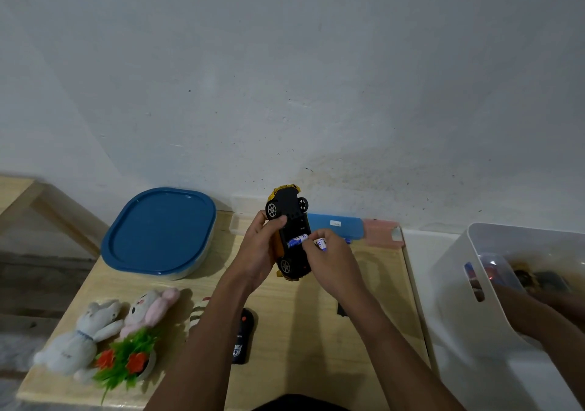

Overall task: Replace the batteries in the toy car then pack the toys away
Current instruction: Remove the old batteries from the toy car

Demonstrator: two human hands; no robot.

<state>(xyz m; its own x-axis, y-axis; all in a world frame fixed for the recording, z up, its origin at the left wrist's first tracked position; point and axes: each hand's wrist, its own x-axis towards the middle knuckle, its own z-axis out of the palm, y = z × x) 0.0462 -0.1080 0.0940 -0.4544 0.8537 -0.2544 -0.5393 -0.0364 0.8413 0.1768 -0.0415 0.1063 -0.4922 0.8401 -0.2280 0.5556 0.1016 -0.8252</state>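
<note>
**Q:** Where was the toy car [289, 202] at this instant?

**A:** It was held clear of the bench [294, 341], just in front of the wall. Its black underside faced the camera, and the yellow body showed only along the edges. Three wheels were visible.

**Q:** What was the state of each grip?

**A:** The left-hand grip [258, 249] was closed round the car's side, with the thumb laid across the underside near a front wheel. The right-hand grip [330, 258] pinched a second battery [321, 243] in its fingertips, just beside the open compartment. One blue-and-white seated battery [297, 240] lay in that compartment.

**Q:** What else lay on the bench?

**A:**
- Far left: a container with a blue lid [160, 232].
- Against the wall, behind the car: a clear box [235, 217], a blue case [335, 225] and a pink case [381, 232].
- Near edge, left: a white plush toy [79, 338], a pink plush rabbit [152, 309] and a striped plush [198, 312], the last partly hidden by the left forearm.
- In front of the plush toys: a green artificial plant [126, 360] with red flowers.
- Between the forearms: a black remote control [243, 334].
- Beside the right forearm: a small black piece [342, 311], too far hidden to identify.

**Q:** And to the right?

**A:** A white bin [474, 284] stood beside the bench, with small toy cars showing dimly inside.
</note>
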